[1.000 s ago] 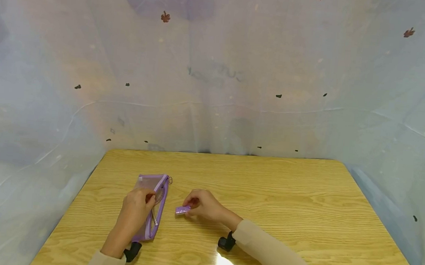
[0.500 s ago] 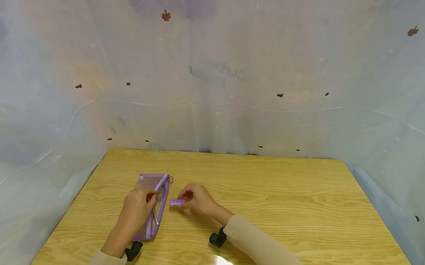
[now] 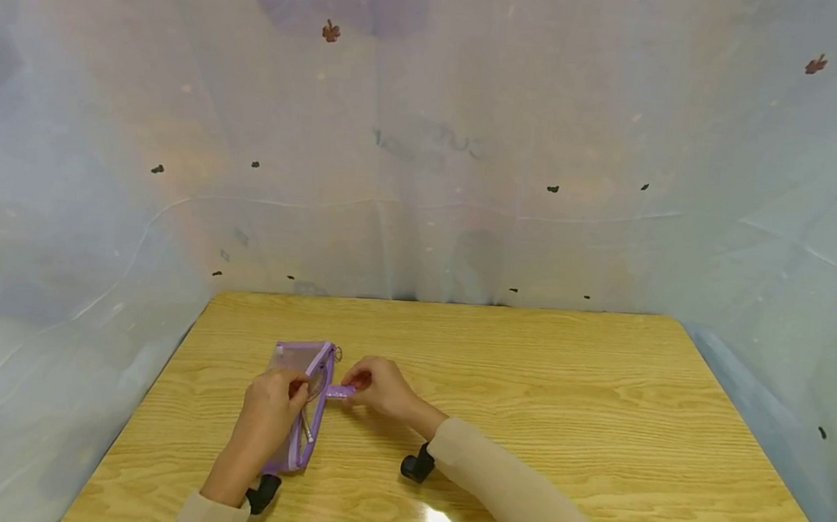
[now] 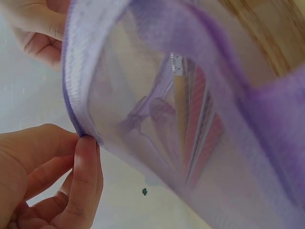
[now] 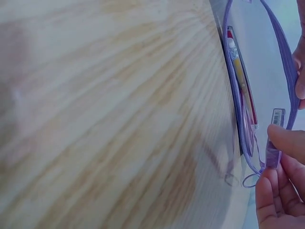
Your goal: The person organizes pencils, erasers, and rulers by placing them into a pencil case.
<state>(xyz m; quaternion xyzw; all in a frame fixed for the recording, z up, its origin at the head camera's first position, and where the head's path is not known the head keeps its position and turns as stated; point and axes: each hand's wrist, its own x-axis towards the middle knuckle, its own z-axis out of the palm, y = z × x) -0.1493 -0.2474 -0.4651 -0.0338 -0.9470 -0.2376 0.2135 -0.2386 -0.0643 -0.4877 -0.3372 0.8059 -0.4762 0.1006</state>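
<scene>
A purple-edged, see-through pencil case (image 3: 300,356) lies on the left part of the table with its zip side apart. My left hand (image 3: 268,413) pinches one edge of its opening between thumb and fingers, clear in the left wrist view. My right hand (image 3: 388,391) pinches a small purple eraser (image 5: 273,155) with a barcode on its end. In the head view the eraser overlaps the case's right edge; in the right wrist view it stands at the mouth. Inside the case show a pencil (image 4: 181,100), reddish striped items (image 4: 196,105) and a purple looped item (image 4: 162,112).
The wooden table (image 3: 562,403) spreads to the right of both hands. A pale curtain (image 3: 420,237) hangs behind the table and at its sides. A small ring (image 3: 338,354) hangs at the case's far corner. Each wrist carries a black camera (image 3: 417,464).
My right hand has moved left and slightly away from me, carrying the eraser from beside the case to its edge. My left hand keeps its hold on the case.
</scene>
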